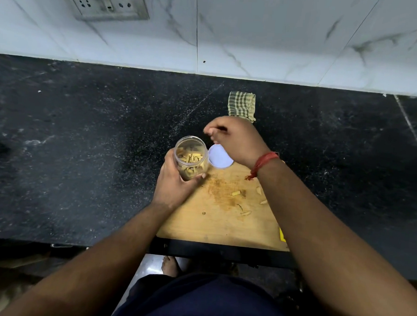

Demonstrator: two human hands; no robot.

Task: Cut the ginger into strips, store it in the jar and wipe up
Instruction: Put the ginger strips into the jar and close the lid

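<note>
jar: our left hand (175,180) grips the open jar (190,160) of strips at the board's far left corner
right hand: fingers of our right hand (235,140) bunched just above the mouth; whether they pinch ginger we cannot tell
loose strips: strays (236,193) lie nearer us, under the right wrist

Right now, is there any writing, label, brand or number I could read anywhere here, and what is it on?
No readable text anywhere.
Jar: clear plastic, no label showing.
Lid: plain white, no print.
Wall socket: only holes and a switch, no markings legible.
Yellow object at the cutting board's right edge: mostly hidden by the arm, nothing readable.
</note>
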